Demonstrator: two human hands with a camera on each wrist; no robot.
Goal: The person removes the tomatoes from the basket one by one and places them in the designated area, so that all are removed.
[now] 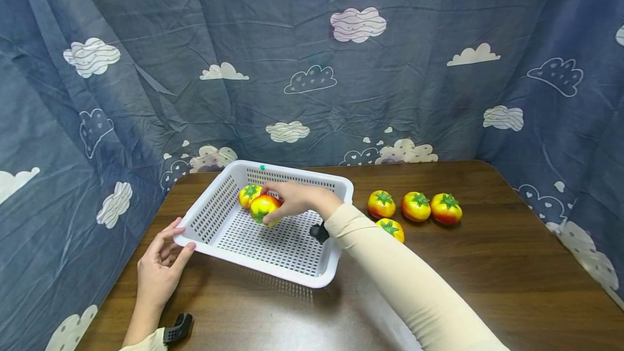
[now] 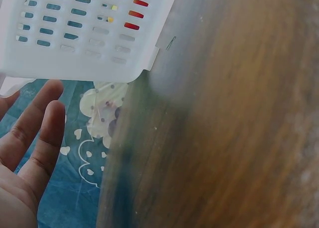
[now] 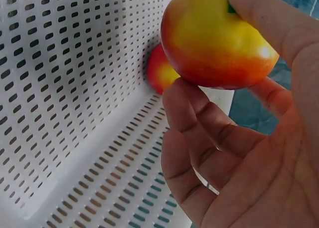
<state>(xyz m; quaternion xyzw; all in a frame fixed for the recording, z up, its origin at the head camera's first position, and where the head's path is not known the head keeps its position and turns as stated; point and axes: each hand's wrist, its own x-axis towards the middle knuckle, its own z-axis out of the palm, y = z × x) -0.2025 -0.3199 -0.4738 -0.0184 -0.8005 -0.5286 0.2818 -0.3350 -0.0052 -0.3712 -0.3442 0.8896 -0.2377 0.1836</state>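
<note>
My right hand [image 1: 296,199] pinches a red-and-yellow tomato [image 3: 214,43] with a green leafy top between thumb and fingertips. It holds this tomato over the left part of a white perforated plastic basket [image 1: 258,265]. Another tomato [image 1: 249,193] lies inside, near the basket's far left corner, partly hidden behind the held one. At the basket's near left corner, my left hand [image 1: 158,264] grips the rim between thumb and fingers. The left wrist view shows two fingers [image 2: 47,133] of it just below the basket's white wall.
Right of the basket, three tomatoes [image 1: 416,206] stand in a row on the brown wooden table [image 1: 487,275]. A fourth tomato [image 1: 391,228] sits nearer, partly covered by the right sleeve [image 1: 409,275]. A blue cloud-patterned curtain [image 1: 312,42] hangs behind the table.
</note>
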